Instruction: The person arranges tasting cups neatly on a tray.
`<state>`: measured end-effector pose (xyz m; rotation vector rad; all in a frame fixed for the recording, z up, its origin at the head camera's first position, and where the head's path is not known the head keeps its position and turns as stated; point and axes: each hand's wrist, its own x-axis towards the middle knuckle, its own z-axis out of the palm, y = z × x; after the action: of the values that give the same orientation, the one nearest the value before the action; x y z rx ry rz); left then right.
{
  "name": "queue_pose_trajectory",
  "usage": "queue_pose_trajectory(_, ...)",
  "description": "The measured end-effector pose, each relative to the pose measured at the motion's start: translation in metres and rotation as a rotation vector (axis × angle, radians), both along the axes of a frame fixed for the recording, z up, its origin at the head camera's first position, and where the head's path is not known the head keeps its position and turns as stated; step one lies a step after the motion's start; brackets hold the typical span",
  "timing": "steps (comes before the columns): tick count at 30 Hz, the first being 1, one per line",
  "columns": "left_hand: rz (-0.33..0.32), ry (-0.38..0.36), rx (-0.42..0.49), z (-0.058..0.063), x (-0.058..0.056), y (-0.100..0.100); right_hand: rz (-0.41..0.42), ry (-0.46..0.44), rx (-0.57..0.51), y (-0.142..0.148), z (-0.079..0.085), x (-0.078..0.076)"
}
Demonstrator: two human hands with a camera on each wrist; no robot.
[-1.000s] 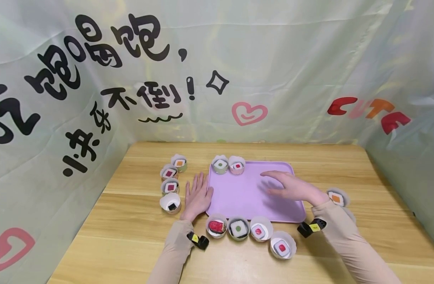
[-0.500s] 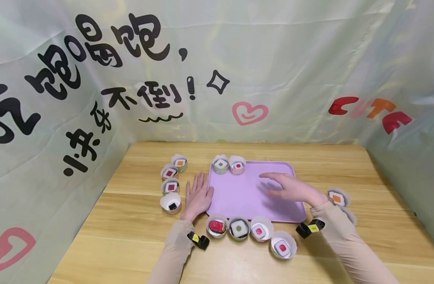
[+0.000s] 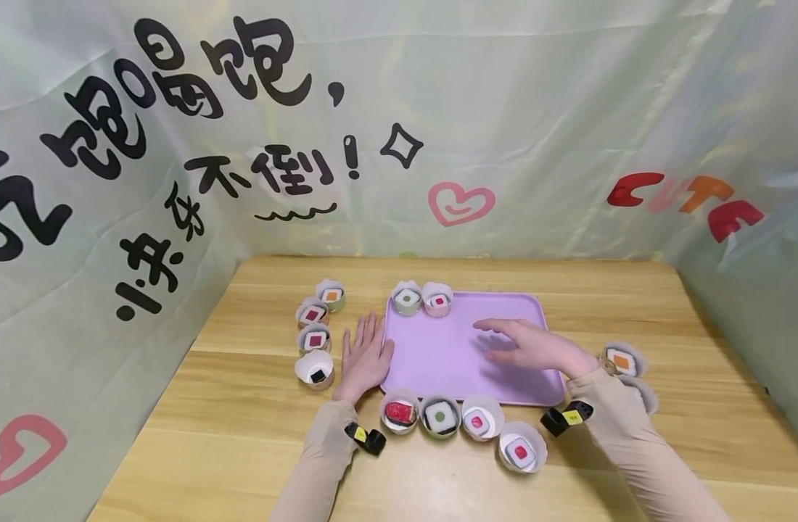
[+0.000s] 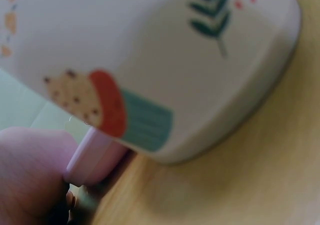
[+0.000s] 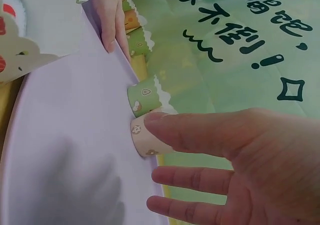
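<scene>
In the head view my left hand (image 3: 365,360) lies with straight fingers on the table beside the left edge of a purple tray (image 3: 432,355), its thumb at the rim. My right hand (image 3: 532,346) hovers over the tray's right half, fingers loosely extended and holding nothing. Two paper cups, a green one (image 3: 408,307) and a pink one (image 3: 437,309), stand side by side in the tray's far left corner. Each has a piece of toy sushi inside. Close up in the left wrist view is a white paper cup (image 4: 150,50) with a printed cupcake.
Several sushi cups (image 3: 313,339) form a column left of my left hand. Along the tray's front edge stand more, including one with red-topped sushi (image 3: 400,415) and one set lower right (image 3: 521,454). A cup with orange-centred sushi (image 3: 623,360) is partly behind my right sleeve.
My right hand has drifted very slightly left over the tray. The head view has tilted a little. My left hand and the cups have stayed in place.
</scene>
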<state>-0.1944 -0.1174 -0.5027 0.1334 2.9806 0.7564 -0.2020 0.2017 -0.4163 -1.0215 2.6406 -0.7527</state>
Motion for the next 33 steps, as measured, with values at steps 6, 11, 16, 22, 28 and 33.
queue_pose_trajectory(6, 0.003, -0.004, 0.011, -0.005, -0.002, 0.000, 0.001, -0.025, 0.012, 0.003, 0.000, 0.000)
queue_pose_trajectory(11, 0.005, -0.005, 0.013, -0.006, -0.002, -0.001, -0.018, -0.070, 0.006, 0.010, 0.004, 0.000)
queue_pose_trajectory(16, 0.002, 0.006, 0.033, -0.005, -0.002, -0.001, -0.052, -0.095, 0.009, 0.018, 0.007, 0.001)
queue_pose_trajectory(22, 0.000, 0.001, 0.013, -0.002, -0.001, -0.002, -0.081, -0.067, 0.007, 0.032, 0.014, 0.004)
queue_pose_trajectory(28, -0.001, 0.002, 0.009, -0.002, -0.001, -0.002, -0.119, -0.041, 0.027, 0.049, 0.021, 0.007)
queue_pose_trajectory(33, -0.002, 0.001, 0.004, -0.002, -0.001, -0.001, -0.164, -0.017, 0.065, 0.066, 0.024, 0.010)
